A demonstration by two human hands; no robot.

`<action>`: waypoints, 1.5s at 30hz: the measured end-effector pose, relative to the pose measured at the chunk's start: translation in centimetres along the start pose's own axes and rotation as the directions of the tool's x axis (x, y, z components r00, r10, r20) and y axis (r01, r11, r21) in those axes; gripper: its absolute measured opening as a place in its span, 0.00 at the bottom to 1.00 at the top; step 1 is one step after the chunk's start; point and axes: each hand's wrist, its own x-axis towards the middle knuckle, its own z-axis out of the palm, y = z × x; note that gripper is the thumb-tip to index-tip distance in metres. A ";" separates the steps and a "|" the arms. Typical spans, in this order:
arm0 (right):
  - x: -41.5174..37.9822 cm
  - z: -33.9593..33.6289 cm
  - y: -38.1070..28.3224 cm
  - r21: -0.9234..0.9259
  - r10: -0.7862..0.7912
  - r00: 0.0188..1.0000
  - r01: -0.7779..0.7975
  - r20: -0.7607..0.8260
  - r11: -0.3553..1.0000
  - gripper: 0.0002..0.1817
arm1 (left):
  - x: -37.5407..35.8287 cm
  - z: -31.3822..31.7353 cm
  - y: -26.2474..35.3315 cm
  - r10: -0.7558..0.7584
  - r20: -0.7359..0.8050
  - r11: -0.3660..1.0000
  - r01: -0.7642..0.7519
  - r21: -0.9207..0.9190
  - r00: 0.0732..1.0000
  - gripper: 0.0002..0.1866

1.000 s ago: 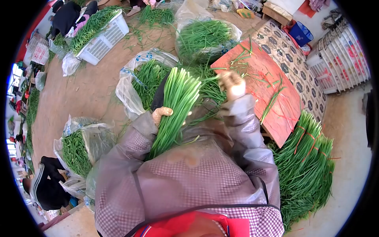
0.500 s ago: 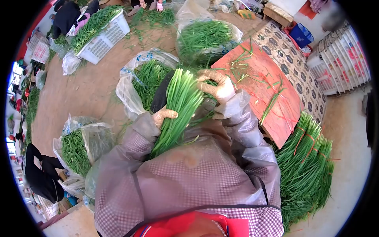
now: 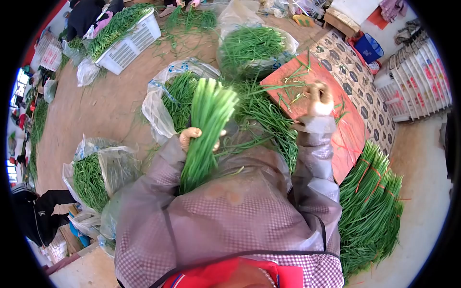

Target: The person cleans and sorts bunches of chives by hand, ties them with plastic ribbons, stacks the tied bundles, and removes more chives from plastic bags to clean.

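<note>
A: What takes up the most room?

B: The floor (image 3: 103, 103), strewn with greens. On it lie a big stack of tied chives (image 3: 372, 206) at the right, a red board (image 3: 326, 113) ahead, clear bags of chives (image 3: 175, 93) and a white crate (image 3: 127, 41) further off.

A: And the person?

B: Grey checked sleeves. The left hand (image 3: 192, 137) is wrapped round a bunch of chives (image 3: 206, 125), held upright before the chest, cut ends fanned at the top, above a bag.

A: The right hand (image 3: 321, 98)?

B: Raised over the red board, well apart from the bunch. It looks loosely curled, but it is blurred, so I cannot tell whether it grips anything.
</note>
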 end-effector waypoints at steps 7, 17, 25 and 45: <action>-2.9 -4.0 -1.7 -0.509 0.060 0.890 0.202 0.451 0.837 0.05 | -1.7 -0.2 2.4 0.220 0.127 0.975 -0.222 0.001 0.967 0.43; -10.3 10.8 -7.0 0.571 0.239 0.638 -0.766 0.732 0.297 0.38 | 1.9 7.8 1.1 0.045 -0.299 0.852 0.120 0.509 0.953 0.35; -10.2 12.6 -7.0 0.473 0.370 0.584 -0.808 0.722 0.351 0.34 | 2.3 6.7 1.6 -0.063 -0.157 0.635 0.161 0.755 0.986 0.38; -10.2 13.2 -7.0 0.516 0.402 0.647 -0.761 0.648 0.393 0.24 | 3.0 7.6 5.9 0.426 -0.143 0.099 0.111 0.989 0.893 0.08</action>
